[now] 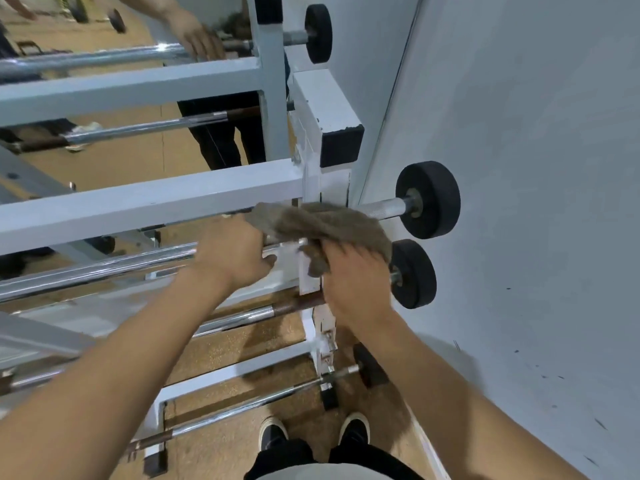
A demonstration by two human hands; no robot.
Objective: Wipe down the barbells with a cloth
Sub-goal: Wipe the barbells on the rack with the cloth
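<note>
Brown cloth (322, 223) on barbell (104, 268) end, rack (152, 202) upright close
Right hand (353, 282) fingers clench cloth, left hand (232, 254) fingers grip bar; risk: cloth snagging bracket, bar rolling off hooks

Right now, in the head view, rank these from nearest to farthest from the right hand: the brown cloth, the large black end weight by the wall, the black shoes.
1. Brown cloth: held by the right hand.
2. Large black end weight: up and to the right, by the wall.
3. Black shoes: on the floor below.
</note>
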